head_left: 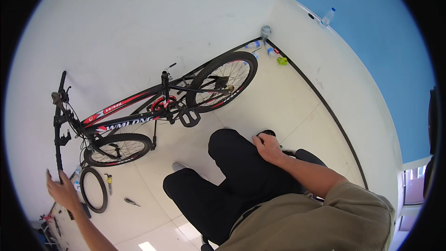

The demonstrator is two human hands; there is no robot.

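Note:
A black, red and white bicycle [121, 116] stands upright along the wall on the left, with its kickstand [154, 135] down. At the near end of the handlebar [58, 151], my left hand [65, 193] has its fingers stretched apart, touching or very close to the grip; which one I cannot tell. My right hand [269, 148] lies on my right thigh in dark trousers [237, 158], with its fingers extended and partly hidden at the tips. Just beyond those fingers is a dark round thing [266, 133] that I cannot make out.
A loose tyre [94, 189], a yellow-and-black tool [109, 183] and a screwdriver-like tool [132, 201] lie on the tiled floor. More tools [49, 218] are at lower left. Plastic bottles [253, 44] and a green item [282, 61] lie in the far corner. A bottle [328, 16] stands on the ledge.

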